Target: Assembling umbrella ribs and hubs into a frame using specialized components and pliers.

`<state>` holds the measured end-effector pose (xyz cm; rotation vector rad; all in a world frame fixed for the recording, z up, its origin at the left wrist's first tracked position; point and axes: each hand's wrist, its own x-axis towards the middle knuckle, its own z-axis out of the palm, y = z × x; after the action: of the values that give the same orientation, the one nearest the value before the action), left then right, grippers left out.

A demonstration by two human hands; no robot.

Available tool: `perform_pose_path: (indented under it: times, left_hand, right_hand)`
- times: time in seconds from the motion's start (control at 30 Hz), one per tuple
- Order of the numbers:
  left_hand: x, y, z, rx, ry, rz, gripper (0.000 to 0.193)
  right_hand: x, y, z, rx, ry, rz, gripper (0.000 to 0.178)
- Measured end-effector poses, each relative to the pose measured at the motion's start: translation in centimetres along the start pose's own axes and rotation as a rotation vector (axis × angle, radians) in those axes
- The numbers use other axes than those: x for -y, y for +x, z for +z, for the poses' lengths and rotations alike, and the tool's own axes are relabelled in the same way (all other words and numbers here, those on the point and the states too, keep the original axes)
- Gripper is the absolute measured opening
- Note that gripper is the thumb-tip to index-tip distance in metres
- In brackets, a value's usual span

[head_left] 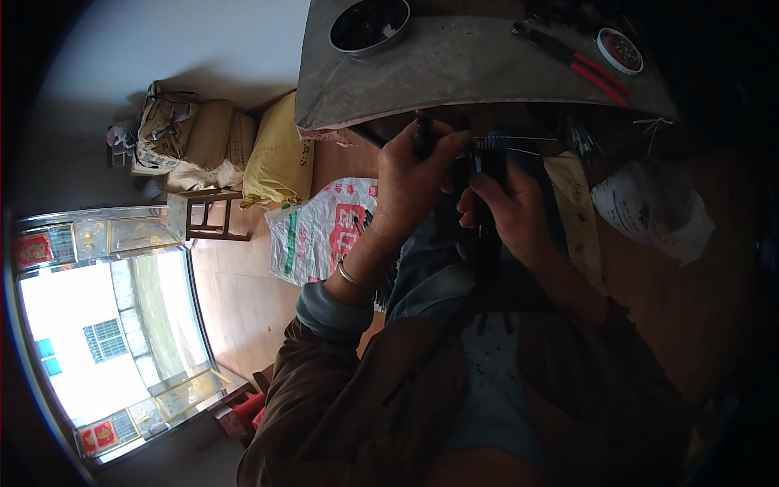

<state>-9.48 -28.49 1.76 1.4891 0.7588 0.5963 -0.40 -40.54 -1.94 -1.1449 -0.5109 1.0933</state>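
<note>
Over my lap, just below the table's near edge, my two hands work close together. In my left hand (415,166) a short black cylindrical piece (423,138) sticks up between curled fingers; its kind I cannot make out. The left thumb and fingertip reach toward the top of a long dark flat piece (490,166). My right hand (513,209) is closed around that piece, thumb pressed on its front. Several thin pale wires (531,140) extend rightward near its upper end. Shadow hides the lower part of the piece and some fingers.
On the grey-covered table (454,77) are a round bowl (370,26) of dark bits, red-handled pliers (596,77) and a small round dish (620,51). A printed sack (324,231) lies on the floor at left, near a wooden stool (213,215). A white plastic bag (653,209) is at right.
</note>
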Motion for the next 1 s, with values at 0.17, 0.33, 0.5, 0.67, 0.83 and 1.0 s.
perform_pose_path:
  times: [0.17,0.33,0.5,0.67,0.83,1.0]
  left_hand:
    - [-0.1,0.1,-0.1,0.045,0.078,0.029,0.015]
    - [1.2,0.0,-0.2,-0.044,0.048,0.137,0.014]
    - [0.8,-0.9,-0.2,-0.009,-0.044,0.037,0.023]
    - [1.8,-1.8,0.6,0.083,-0.274,-0.026,0.030]
    - [1.4,-1.6,0.8,0.060,-0.256,-0.131,0.028]
    - [2.2,-1.2,0.5,0.075,-0.395,-0.166,0.025]
  right_hand:
    - [0.1,0.0,-0.1,0.017,-0.006,0.006,0.018]
    - [-0.1,0.1,0.0,0.030,0.003,-0.008,0.018]
    - [0.0,0.2,-0.1,0.018,0.007,-0.004,0.017]
    - [-0.6,0.5,-0.2,0.039,-0.013,-0.083,0.016]
    - [-0.2,0.2,-0.1,0.037,-0.007,-0.058,0.016]
    - [-0.1,0.3,-0.4,0.040,0.054,-0.064,0.016]
